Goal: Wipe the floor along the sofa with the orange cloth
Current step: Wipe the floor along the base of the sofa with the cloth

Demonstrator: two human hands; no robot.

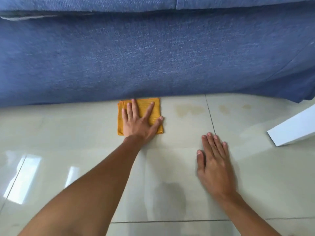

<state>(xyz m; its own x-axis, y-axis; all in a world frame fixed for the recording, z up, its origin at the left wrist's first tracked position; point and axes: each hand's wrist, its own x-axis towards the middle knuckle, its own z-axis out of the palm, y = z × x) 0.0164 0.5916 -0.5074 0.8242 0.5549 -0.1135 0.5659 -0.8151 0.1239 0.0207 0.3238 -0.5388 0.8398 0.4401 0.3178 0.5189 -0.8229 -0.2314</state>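
Note:
A folded orange cloth (143,103) lies on the glossy pale floor tiles (85,133), its far edge touching the base of the blue fabric sofa (153,57). My left hand (138,123) lies flat on the cloth with fingers spread, pressing it to the floor. My right hand (214,166) rests palm down on the bare tile, nearer to me and to the right, fingers together and holding nothing. Faint yellowish stains (189,110) mark the floor just right of the cloth, along the sofa's edge.
A white slanted panel (293,130) comes in from the right edge and rests on the floor. A dark grout line (210,114) runs from the sofa toward my right hand. Window light reflects on the tiles at the lower left.

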